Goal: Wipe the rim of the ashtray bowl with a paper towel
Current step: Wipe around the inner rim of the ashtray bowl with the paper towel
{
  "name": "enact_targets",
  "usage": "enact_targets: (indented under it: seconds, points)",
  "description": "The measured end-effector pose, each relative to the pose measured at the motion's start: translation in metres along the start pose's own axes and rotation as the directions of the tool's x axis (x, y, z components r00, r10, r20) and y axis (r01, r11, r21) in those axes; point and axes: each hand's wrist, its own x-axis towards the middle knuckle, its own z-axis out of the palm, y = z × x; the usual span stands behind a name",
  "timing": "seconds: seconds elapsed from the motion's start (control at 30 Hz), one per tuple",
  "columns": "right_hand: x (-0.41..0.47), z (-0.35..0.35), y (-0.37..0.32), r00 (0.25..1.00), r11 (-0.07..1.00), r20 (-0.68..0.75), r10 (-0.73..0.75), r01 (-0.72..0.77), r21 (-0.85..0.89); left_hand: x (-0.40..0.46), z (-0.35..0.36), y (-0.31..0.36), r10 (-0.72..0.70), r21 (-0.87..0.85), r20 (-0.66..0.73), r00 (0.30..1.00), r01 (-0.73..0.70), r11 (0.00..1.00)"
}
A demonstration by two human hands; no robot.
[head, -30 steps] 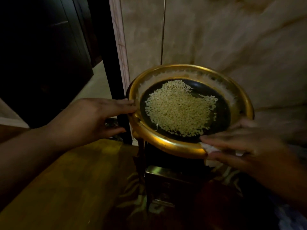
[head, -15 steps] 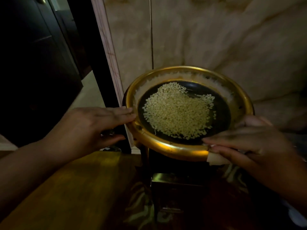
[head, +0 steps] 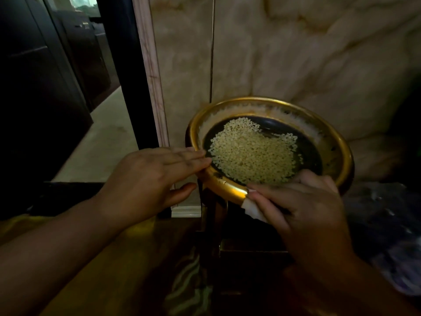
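On the stand by the marble wall: ashtray bowl (head: 268, 151), gold rim, pale granules inside. Right hand (head: 303, 201), grip pinched on paper towel (head: 252, 207), has slid leftward along the near rim since half a second ago; wiping underway. Left hand (head: 150, 181), fingers flat, steadies the left rim as before.

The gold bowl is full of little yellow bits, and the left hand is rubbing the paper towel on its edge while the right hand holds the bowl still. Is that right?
Not quite: the hands are swapped. In the head view the right hand presses the paper towel on the gold bowl's near edge, and the left hand steadies the bowl's left side. The little yellow bits are in the bowl.
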Motion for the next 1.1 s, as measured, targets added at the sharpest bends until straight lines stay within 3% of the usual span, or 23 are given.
enact_targets:
  seconds: [0.3, 0.53, 0.77, 1.1]
  points:
    - [0.017, 0.026, -0.044, 0.976, 0.965, -0.002, 0.218, -0.216, -0.152, -0.006, 0.014, -0.012, 0.000, -0.042, -0.014, 1.000, -0.001, 0.999]
    - [0.028, 0.037, -0.063, 0.933, 0.919, -0.019, 0.358, -0.356, -0.168, -0.008, 0.021, -0.016, 0.022, -0.074, -0.014, 1.000, -0.023, 0.997]
    - [0.044, 0.042, -0.075, 0.939, 0.913, 0.016, 0.342, -0.329, -0.240, -0.011, 0.022, -0.019, 0.011, -0.094, -0.012, 1.000, -0.012, 0.995]
    - [0.073, 0.057, -0.082, 0.936, 0.872, 0.111, 0.334, -0.262, -0.414, -0.022, 0.019, -0.020, -0.144, -0.223, -0.038, 0.989, 0.132, 0.966]
